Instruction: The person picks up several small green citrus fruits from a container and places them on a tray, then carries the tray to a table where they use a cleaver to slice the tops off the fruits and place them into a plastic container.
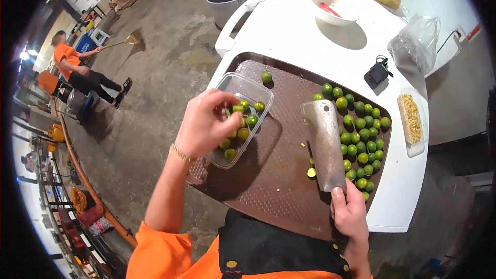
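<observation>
My left hand (pixel 211 122) is over a clear plastic container (pixel 267 99), its thumb and fingers pinching a small green citrus fruit (pixel 237 108). Several more of these fruits lie in the container, which rests at the left side of a brown textured tray (pixel 286 209). A cleaver with a broad metal blade (pixel 325 143) is in my right hand (pixel 350 211), near the tray's right front. Many whole green citrus fruits (pixel 364 135) fill the tray's right side. A cut piece of fruit (pixel 311 172) lies just left of the blade, and one whole fruit (pixel 266 77) sits near the back edge.
On the white table (pixel 286 27) are a bowl with a red utensil (pixel 334 7), a black device (pixel 378 73), a plastic bag (pixel 416 42) and a container of chopped yellowish bits (pixel 410 120). A large metal pot (pixel 228 0) stands behind. Far left, a person (pixel 71 60) holds a broom.
</observation>
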Demonstrator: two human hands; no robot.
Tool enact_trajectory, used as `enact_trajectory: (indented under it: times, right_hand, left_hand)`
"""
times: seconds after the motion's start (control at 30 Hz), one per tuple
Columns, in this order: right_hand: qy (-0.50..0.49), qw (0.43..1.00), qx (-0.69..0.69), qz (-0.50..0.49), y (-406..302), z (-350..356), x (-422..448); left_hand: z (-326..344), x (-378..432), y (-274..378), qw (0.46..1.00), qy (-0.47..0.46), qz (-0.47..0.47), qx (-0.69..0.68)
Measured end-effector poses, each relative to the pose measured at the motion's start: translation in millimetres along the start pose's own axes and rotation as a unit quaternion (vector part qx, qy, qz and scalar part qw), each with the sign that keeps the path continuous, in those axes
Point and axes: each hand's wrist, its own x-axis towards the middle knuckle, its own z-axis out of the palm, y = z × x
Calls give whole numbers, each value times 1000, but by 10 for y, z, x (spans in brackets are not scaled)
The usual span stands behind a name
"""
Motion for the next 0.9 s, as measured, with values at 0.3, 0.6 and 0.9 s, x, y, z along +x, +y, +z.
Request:
enact_trajectory:
  times: [0.3, 0.6, 0.9]
  right_hand:
    - [37, 999, -32, 8, 65, -125, -81]
    - [-38, 978, -206, -21, -31, -167, -240]
    - [-74, 972, -214, -58, 81, -147, -282]
  left_hand:
    - [119, 368, -113, 984, -59, 31, 165]
    - [517, 1405, 217, 938, -200, -26, 283]
    - [353, 764, 665, 972, -181, 47, -142]
